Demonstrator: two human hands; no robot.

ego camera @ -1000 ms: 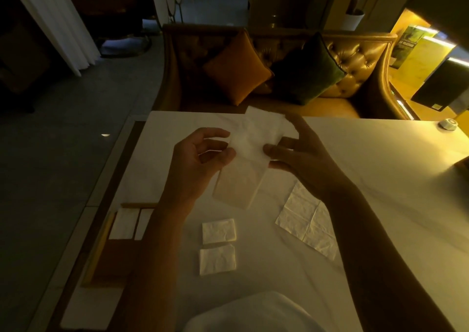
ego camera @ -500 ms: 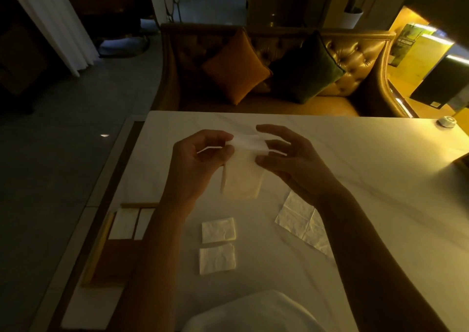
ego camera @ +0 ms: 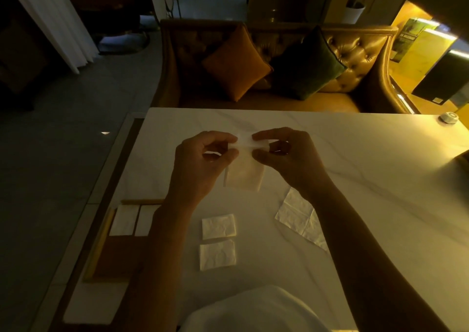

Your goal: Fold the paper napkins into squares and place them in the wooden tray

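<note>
Part-folded white paper napkin (ego camera: 245, 174) held above pale marble table (ego camera: 355, 179), top edge pinched by left hand (ego camera: 200, 164) and right hand (ego camera: 291, 159), remainder hanging below the fingertips; wooden tray (ego camera: 101, 250) lies lower-left, nearer left hand.

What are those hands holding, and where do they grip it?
A white paper napkin, pinched along its top edge by the left hand and right hand.

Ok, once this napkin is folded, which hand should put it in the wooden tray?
Left, probably. The wooden tray lies at the left side, so the left hand could reach it directly, while the right hand would have to cross over. Both pinch the white paper napkin.
</note>
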